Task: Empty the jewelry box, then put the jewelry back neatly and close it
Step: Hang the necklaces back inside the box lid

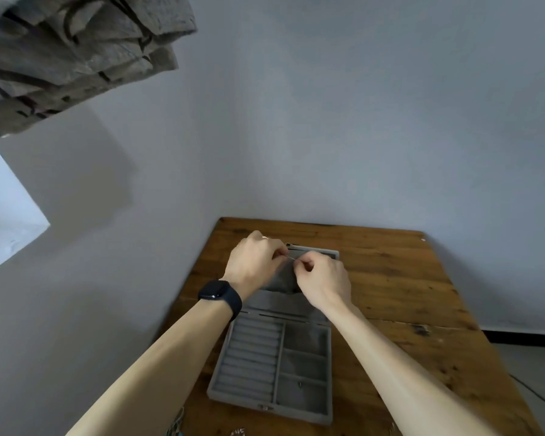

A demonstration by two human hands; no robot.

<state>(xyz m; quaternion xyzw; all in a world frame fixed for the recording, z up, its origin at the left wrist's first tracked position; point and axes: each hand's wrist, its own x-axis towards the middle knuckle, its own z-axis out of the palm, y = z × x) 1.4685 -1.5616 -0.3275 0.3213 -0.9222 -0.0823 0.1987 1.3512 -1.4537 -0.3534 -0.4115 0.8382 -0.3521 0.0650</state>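
A grey velvet jewelry box [328, 413] lies open on the wooden table [406, 294], its lid [331, 254] flat behind the base. The base has ring rolls [252, 357] on the left and three square compartments on the right; a tiny piece [300, 385] lies in the nearest one. My left hand [254, 262] and my right hand [323, 278] meet over the lid's pocket [283, 280]. Both pinch a thin silvery chain [291, 258] stretched between their fingertips.
Small jewelry pieces [238, 432] and a chain [177, 426] lie at the table's near edge, left of the box. A grey garment [76, 51] hangs at the upper left. The table stands against a pale wall; tiled floor shows at the right.
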